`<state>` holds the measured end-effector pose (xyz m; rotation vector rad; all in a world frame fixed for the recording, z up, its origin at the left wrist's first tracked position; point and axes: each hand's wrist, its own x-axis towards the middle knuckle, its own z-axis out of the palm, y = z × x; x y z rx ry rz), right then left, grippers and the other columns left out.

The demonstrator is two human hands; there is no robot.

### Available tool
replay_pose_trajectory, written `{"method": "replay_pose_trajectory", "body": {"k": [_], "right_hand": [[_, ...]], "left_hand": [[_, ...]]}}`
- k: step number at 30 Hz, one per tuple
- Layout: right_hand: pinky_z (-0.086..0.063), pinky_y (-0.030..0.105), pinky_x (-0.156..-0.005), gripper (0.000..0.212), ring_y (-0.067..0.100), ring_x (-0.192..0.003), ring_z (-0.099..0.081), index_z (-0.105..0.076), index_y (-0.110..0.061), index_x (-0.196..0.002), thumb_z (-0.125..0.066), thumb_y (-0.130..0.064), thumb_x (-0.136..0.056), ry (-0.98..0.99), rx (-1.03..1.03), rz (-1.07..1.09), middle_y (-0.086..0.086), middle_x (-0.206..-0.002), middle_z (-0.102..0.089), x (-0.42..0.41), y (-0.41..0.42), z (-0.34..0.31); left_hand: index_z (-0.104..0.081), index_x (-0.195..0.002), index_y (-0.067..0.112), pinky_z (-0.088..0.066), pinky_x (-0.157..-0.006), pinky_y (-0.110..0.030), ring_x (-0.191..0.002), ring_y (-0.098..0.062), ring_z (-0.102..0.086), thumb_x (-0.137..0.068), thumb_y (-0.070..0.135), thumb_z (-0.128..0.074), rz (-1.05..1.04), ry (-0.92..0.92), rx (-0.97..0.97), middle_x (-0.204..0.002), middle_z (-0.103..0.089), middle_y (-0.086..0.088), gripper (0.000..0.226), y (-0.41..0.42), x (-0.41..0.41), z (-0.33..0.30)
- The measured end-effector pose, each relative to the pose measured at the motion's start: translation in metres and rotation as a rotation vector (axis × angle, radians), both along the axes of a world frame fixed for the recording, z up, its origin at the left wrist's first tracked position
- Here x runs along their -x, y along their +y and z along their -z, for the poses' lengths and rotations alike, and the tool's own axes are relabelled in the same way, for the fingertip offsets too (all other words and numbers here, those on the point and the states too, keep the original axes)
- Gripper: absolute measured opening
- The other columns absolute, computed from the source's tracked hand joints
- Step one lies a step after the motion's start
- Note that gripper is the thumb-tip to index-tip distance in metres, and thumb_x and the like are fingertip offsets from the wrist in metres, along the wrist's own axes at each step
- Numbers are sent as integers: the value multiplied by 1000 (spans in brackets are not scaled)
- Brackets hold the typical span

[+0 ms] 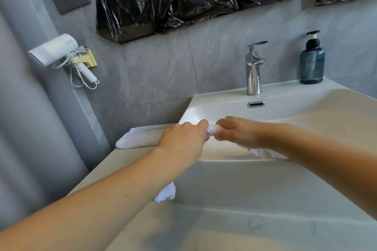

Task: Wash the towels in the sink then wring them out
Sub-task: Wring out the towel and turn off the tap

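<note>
White towel [213, 129], twisted, above the sink [306, 108] basin; second towel [140, 136] folded at 9 o'clock.

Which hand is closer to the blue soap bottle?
The right hand. It grips the twisted white towel over the white sink, on the side of the blue pump soap bottle. The left hand holds the towel's other end, farther away.

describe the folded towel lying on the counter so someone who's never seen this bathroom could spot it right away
Start at the white sink with the chrome faucet at its back. Just past the basin's left edge, on the pale counter, lies the folded towel, partly hidden by the left hand. Unlike the white towel bunched in both hands' grip over the basin, it lies flat, with a printed stripe along its top.
</note>
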<state>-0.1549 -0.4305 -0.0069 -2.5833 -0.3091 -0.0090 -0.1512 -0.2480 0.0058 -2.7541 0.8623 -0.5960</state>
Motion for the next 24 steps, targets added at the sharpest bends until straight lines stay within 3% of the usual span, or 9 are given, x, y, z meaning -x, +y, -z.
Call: {"method": "replay_pose_trajectory", "body": {"k": [6,8,10,11,13,15,18,21,24], "right_hand": [[-39,33,-62,31,21,-75,-54,-62,-14,-89,-73,-39,-76,-76,302,-18,-2,-86,-55,-10,1,-31],[-43,32,-64,24,22,-81,-59,-61,-16,-96,-70,-26,-76,-30,276,-7,-1,-92,-60,-17,6,-31],[-53,35,-78,23,25,-89,-68,-62,-16,-100,-67,-17,-78,90,133,-9,2,-95,-70,-24,5,-25],[-57,39,-83,20,26,-87,-71,-60,-13,-100,-66,-14,-81,164,46,-29,5,-91,-74,-26,5,-20],[-60,38,-77,12,24,-70,-72,-56,-11,-97,-63,-14,-88,256,-43,-82,4,-81,-76,-25,9,-11],[-56,34,-69,14,17,-56,-64,-56,-16,-88,-66,-25,-87,135,87,-80,-3,-66,-70,-25,16,-3],[-47,33,-68,22,18,-72,-55,-55,-24,-75,-61,-42,-87,-165,375,1,-7,-70,-57,-27,28,7],[-39,29,-62,27,26,-75,-52,-44,-24,-69,-43,-33,-94,-276,521,9,-5,-72,-48,-26,32,8],[-32,29,-55,22,29,-70,-48,-37,-21,-71,-44,-24,-92,-379,628,-27,-3,-74,-53,-23,30,8]], "left_hand": [[-32,-94,14,-25,-52,-34,-68,-26,-45,-96,17,-46,-52,167,85,-73,-40,1,14,-2,-1,-4],[-33,-94,13,-23,-49,-32,-61,-21,-39,-89,12,-51,-104,130,81,-71,-38,1,20,-5,1,-8],[-33,-94,13,-24,-50,-33,-62,-20,-38,-87,10,-52,-128,105,49,-70,-35,2,20,-8,2,-10],[-35,-93,12,-25,-50,-33,-63,-21,-39,-86,8,-52,-134,111,33,-70,-34,2,19,-9,1,-10],[-37,-84,14,-24,-49,-31,-61,-19,-38,-86,7,-51,-146,143,5,-69,-36,2,15,-10,-1,-10],[-37,-73,17,-25,-48,-30,-58,-15,-38,-88,13,-51,-170,183,-8,-70,-42,1,21,-10,-5,-10],[-42,-73,18,-31,-52,-29,-61,-15,-46,-92,26,-48,-207,307,25,-73,-53,-1,22,-8,-8,-11],[-49,-77,16,-33,-55,-27,-60,-18,-49,-92,35,-49,-244,531,78,-69,-54,0,24,-6,-13,-14],[-52,-73,17,-38,-62,-28,-60,-21,-47,-82,33,-62,-256,844,238,-64,-55,0,21,-5,-23,-15]]}}
